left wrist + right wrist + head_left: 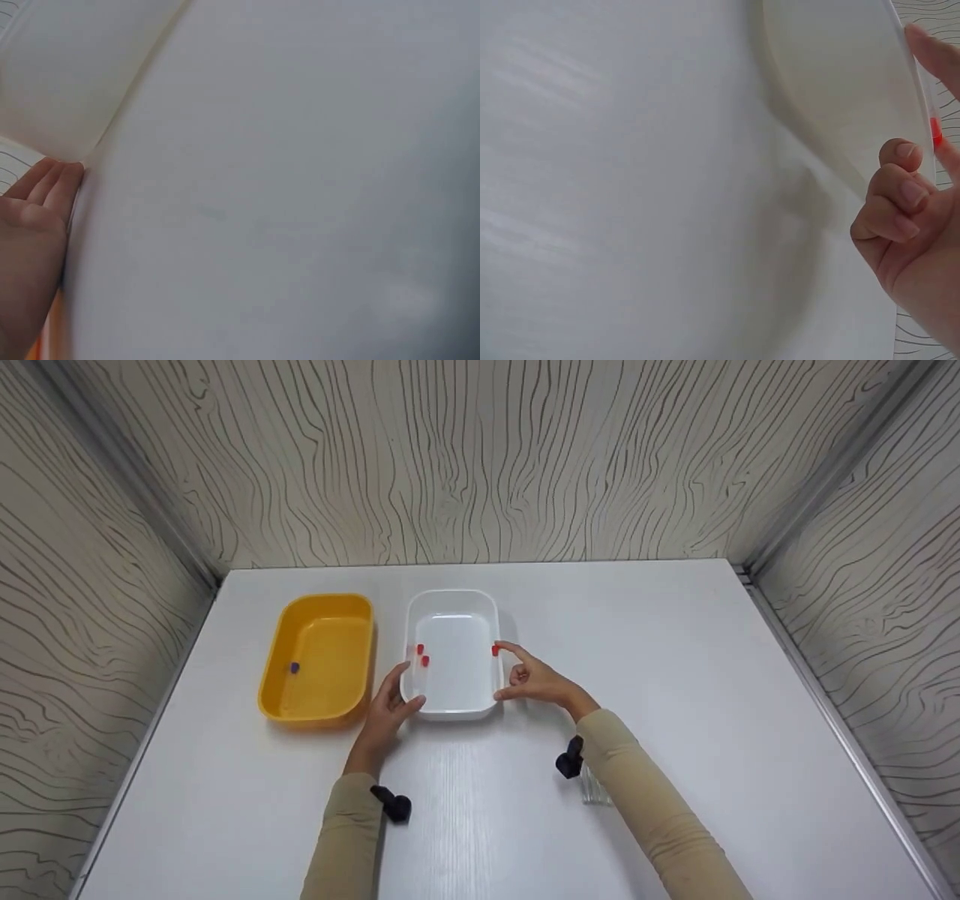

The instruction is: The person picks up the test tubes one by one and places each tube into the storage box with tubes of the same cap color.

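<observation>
A white rectangular tray [456, 712] stands between both hands. My left hand [384, 716] holds its near left corner, thumb over the rim and fingers along the outer left wall; those fingers [60, 184] lie nearly straight. On the right side, my right hand [544, 681] spreads thumb and index finger along the rim, its other fingers curled in. Right at the index fingertip is a small red piece [495, 650], beside the tray wall [855, 90]. Two more small red pieces [425, 661] lie inside the tray near its left wall, with faint translucent parts around them.
To the left stands a yellow tray [281, 712] with a small dark blue piece [294, 667] in it. Clear ribbed glass or plastic [596, 791] shows partly under the right forearm. Patterned panels [480, 465] wall the white table [675, 660] at back and sides.
</observation>
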The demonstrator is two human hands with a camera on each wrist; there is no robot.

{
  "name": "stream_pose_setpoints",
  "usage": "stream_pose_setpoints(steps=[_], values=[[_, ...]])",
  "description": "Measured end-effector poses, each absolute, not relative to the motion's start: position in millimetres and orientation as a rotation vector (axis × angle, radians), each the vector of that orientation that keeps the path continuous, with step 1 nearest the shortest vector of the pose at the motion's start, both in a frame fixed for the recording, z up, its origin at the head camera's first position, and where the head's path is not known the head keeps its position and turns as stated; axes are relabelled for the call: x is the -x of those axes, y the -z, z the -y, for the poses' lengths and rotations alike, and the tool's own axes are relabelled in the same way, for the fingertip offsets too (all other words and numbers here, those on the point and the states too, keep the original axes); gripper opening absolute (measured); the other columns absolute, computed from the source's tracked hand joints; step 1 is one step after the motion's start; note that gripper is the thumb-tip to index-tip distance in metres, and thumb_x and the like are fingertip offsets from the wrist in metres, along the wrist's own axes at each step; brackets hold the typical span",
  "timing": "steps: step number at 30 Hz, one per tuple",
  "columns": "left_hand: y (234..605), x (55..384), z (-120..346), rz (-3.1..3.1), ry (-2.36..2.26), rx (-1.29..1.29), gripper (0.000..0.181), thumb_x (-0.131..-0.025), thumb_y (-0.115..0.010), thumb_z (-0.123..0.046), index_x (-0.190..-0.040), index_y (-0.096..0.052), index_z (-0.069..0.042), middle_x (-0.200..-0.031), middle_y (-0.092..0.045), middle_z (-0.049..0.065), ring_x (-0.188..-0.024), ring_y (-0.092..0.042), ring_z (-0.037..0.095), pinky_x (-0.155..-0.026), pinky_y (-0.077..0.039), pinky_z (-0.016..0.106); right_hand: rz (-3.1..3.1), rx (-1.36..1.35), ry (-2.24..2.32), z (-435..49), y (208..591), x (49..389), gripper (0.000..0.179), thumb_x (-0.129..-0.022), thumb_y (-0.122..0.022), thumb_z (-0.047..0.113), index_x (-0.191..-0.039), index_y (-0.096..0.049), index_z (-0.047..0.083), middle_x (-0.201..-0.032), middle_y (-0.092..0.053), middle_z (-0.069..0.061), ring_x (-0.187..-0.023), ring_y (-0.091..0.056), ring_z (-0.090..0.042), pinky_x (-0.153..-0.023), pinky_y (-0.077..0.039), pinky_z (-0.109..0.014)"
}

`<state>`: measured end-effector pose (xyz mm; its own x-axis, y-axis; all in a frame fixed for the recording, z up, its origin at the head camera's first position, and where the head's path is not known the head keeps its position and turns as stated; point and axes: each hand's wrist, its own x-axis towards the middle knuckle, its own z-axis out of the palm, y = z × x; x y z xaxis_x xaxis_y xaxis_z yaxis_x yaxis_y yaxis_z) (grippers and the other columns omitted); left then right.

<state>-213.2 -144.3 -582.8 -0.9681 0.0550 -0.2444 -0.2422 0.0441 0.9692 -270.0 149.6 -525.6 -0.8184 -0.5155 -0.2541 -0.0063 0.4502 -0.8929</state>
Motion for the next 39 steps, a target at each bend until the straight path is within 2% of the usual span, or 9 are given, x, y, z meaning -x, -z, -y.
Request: stream_pose_setpoints(steps=[6, 9, 19, 25, 28, 35, 39], values=[[584.6, 213.9, 144.3, -2.062, -2.103, 0.150, 0.069, -0.087, -0.071, -0.024, -0.144, -0.035, -0.039, -0.160, -0.028, 0.003, -0.149, -0.029, 0.024, -0.123, -0.026, 0.043, -2.172, 0.453, 1.409, -150.7, 524.8, 269.0, 0.096, -0.078, -0.079, 0.015, -0.154, -0.020, 0.018, -0.067, -0.044, 0.007, -0.062, -0.038, -0.006, -0.060, -0.035, -0.019], [584.1, 213.2, 144.7, -2.074, -2.068, 0.187, 0.069, -0.086, -0.072, -0.028, -0.143, -0.036, -0.043, -0.161, -0.028, 0.000, -0.149, -0.028, 0.021, -0.123, -0.025, 0.042, -2.183, 0.466, 1.406, -150.8, 525.1, 269.0, 0.096, -0.078, -0.080, 0.016, -0.154, -0.020, 0.016, -0.067, -0.044, 0.007, -0.062, -0.039, -0.005, -0.060, -0.035, -0.019], [579.3, 211.2, 144.5, -2.057, -2.040, 0.207, 0.069, -0.088, -0.070, -0.030, -0.145, -0.032, -0.043, -0.163, -0.021, 0.000, -0.151, -0.024, 0.023, -0.123, -0.022, 0.045, -2.268, 0.555, 1.389, -149.6, 522.8, 263.8, 0.087, -0.080, -0.077, 0.008, -0.151, -0.027, 0.005, -0.075, -0.045, 0.002, -0.066, -0.040, -0.006, -0.061, -0.036, -0.017], [578.7, 212.2, 144.8, -2.067, -2.018, 0.227, 0.068, -0.087, -0.070, -0.032, -0.142, -0.033, -0.047, -0.163, -0.021, -0.002, -0.151, -0.024, 0.022, -0.123, -0.023, 0.046, -2.274, 0.609, 1.402, -149.4, 500.6, 248.8, 0.081, -0.081, -0.075, 0.005, -0.147, -0.030, -0.004, -0.077, -0.047, -0.003, -0.066, -0.041, -0.006, -0.061, -0.036, -0.015], [579.9, 212.2, 145.0, -2.078, -2.012, 0.227, 0.067, -0.087, -0.070, -0.032, -0.141, -0.034, -0.048, -0.163, -0.022, -0.002, -0.150, -0.026, 0.022, -0.122, -0.024, 0.046, -2.288, 0.647, 1.402, -150.8, 489.9, 239.9, 0.076, -0.082, -0.074, 0.007, -0.145, -0.034, -0.005, -0.075, -0.046, -0.002, -0.066, -0.041, -0.005, -0.061, -0.036, -0.015], [581.6, 211.5, 143.8, -2.095, -2.072, 0.151, 0.067, -0.089, -0.068, -0.022, -0.145, -0.034, -0.038, -0.162, -0.024, 0.002, -0.150, -0.028, 0.025, -0.122, -0.026, 0.044, -2.303, 0.641, 1.403, -157.7, 486.4, 232.0, 0.068, -0.083, -0.073, 0.008, -0.142, -0.040, -0.003, -0.074, -0.046, 0.002, -0.066, -0.041, -0.006, -0.061, -0.036, -0.016], [581.8, 211.7, 144.4, -2.079, -2.052, 0.186, 0.067, -0.088, -0.069, -0.026, -0.143, -0.035, -0.043, -0.162, -0.024, -0.002, -0.150, -0.027, 0.022, -0.122, -0.025, 0.043, -2.305, 0.615, 1.406, -162.5, 484.8, 225.9, 0.067, -0.083, -0.073, 0.009, -0.142, -0.042, -0.001, -0.076, -0.047, 0.000, -0.067, -0.042, -0.005, -0.062, -0.036, -0.016]])
